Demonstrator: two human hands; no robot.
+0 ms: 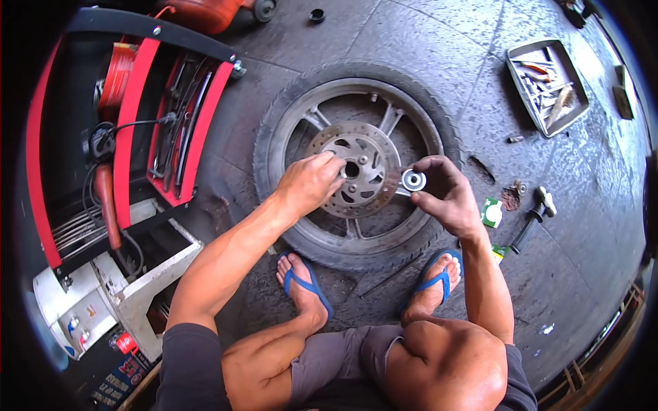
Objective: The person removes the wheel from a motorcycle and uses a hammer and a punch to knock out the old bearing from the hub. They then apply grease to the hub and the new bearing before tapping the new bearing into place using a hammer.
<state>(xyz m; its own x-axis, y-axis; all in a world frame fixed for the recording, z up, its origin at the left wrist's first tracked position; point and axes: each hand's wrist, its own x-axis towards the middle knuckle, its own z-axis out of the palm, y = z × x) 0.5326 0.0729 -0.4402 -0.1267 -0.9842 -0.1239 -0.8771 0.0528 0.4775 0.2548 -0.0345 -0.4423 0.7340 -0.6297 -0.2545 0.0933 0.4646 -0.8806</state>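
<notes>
Metal ring part (413, 180), bearing-like: held in RH (447, 192), gripped btwn thumb & index fingertips, face toward viewer. LH (310, 179): fingers bent & bunched at L side of hub bore (351, 169); cannot tell if they grip anything. Brake disc (375, 175), drilled, w/ cut-outs: under LH fingertips, L of RH fingers in view. Wheel (353, 228), spoked, w/ black tyre (273, 113): flat on floor, beneath & around both sets of fingers.

Outward, R of RH fingers: reddish-brown clump (510, 199), near; green/white packet (491, 212), nearer & slightly lower; hammer (528, 229) w/ blk handle, farther R. Metal tray (568, 122) w/ assorted hand tools: well apart, upper R of RH fingers.

Red/blk tool rack (130, 130): well apart, L of LH fingers. Blue flip-flops (306, 282), worn on feet: below fingers in view, close to tyre, 1 per side.
</notes>
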